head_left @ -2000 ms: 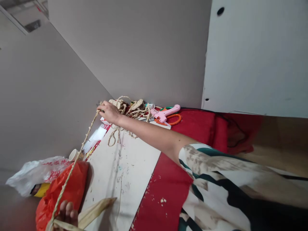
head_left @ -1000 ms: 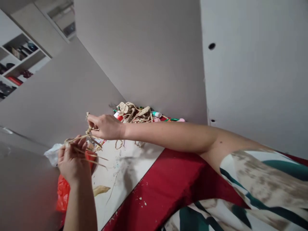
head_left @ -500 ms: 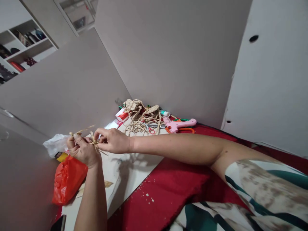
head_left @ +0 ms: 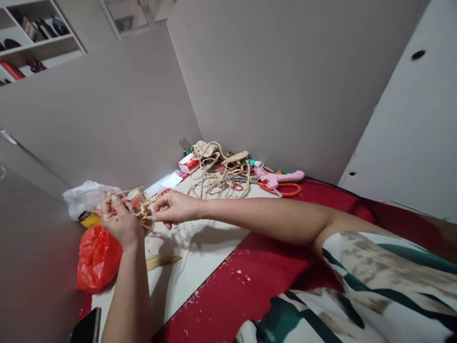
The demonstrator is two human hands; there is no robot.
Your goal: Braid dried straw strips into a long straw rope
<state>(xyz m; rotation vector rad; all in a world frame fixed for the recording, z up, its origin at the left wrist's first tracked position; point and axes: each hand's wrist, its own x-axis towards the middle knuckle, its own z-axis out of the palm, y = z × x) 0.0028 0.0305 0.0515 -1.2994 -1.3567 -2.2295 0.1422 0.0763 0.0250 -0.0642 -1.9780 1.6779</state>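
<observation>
My left hand (head_left: 119, 220) is closed around a small bundle of pale, dried plant-fibre strips (head_left: 143, 213), its thumb up and thin ends sticking out past the fingers. My right hand (head_left: 174, 208) is at the right side of the bundle, thumb and forefinger pinching one of the strips. The strips look twisted or knotted between the two hands, but the detail is too small to make out. Below them on the white board (head_left: 200, 243) lies a flat, dry, tan husk-like strip (head_left: 164, 261).
Coils of braided cord (head_left: 221, 166) lie at the back with a red-and-white box (head_left: 188, 163), orange-handled scissors (head_left: 285, 189) and a pink glue gun (head_left: 280, 177). To the left are a red plastic bag (head_left: 96, 259), a white plastic bag (head_left: 85, 197) and a dark phone (head_left: 85, 327).
My right hand has drawn a little to the right, away from my left hand, with the strip pinched. The view has shifted, and more of the tan strip shows on the board.
</observation>
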